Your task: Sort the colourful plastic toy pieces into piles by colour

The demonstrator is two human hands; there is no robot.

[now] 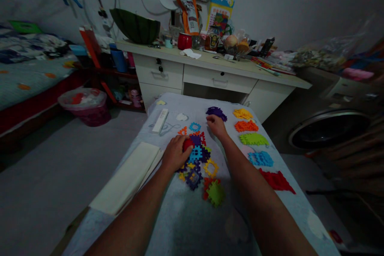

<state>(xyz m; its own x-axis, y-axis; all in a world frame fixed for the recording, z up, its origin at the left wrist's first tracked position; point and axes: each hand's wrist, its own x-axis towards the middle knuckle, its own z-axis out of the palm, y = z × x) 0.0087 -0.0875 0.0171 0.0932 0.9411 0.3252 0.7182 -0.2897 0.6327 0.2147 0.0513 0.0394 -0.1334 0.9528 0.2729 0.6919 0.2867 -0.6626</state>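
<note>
A mixed heap of coloured plastic snap pieces (199, 160) lies in the middle of a cloth-covered table (192, 216). My left hand (176, 153) rests on the heap's left side, fingers curled around a red piece (188, 144). My right hand (216, 125) reaches farther out, fingers bent down at a purple pile (216, 112); what it holds, if anything, is hidden. Along the right side lie sorted piles: yellow-orange (243, 113), orange (246, 126), green (253, 139), blue (261, 159), red (276, 180).
A folded white cloth (129, 176) lies at the table's left edge, a white box (160, 121) and scissors (169, 128) farther back. A cluttered desk (216, 68) stands behind, a bed (27, 80) and a bin (85, 106) at left, a washing machine (330, 128) at right.
</note>
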